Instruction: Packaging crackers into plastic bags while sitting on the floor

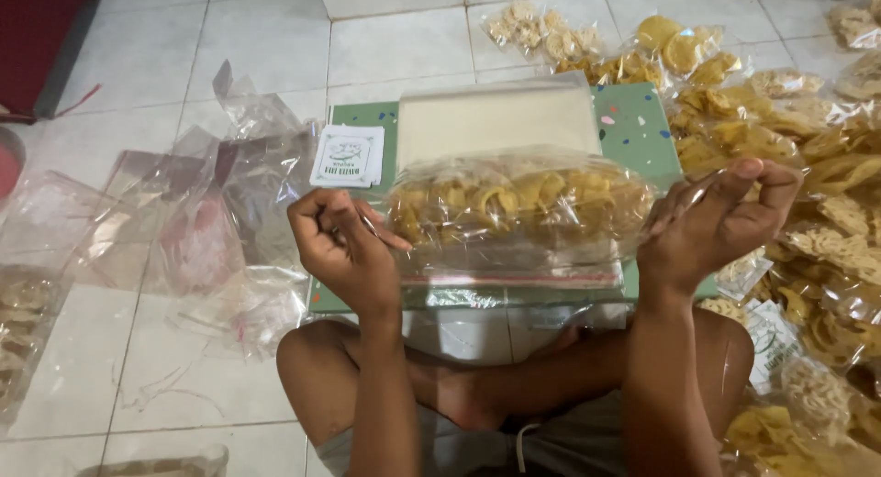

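Observation:
My left hand (341, 243) and my right hand (720, 218) hold up a clear plastic bag (518, 211) full of yellow ring-shaped crackers, each pinching one end of it. The bag hangs level above a green board (633, 128) that lies on the tiled floor in front of my crossed legs. The bag's lower edge has a red seal strip. A stack of empty clear bags (496, 119) lies on the board behind the held bag. A small white printed label (347, 154) rests at the board's left corner.
Many filled bags of yellow and pale crackers (780, 138) are piled on the floor at right and back. Loose empty plastic bags (211, 220) lie spread at left. A dark red mat (37, 37) is at the far left corner.

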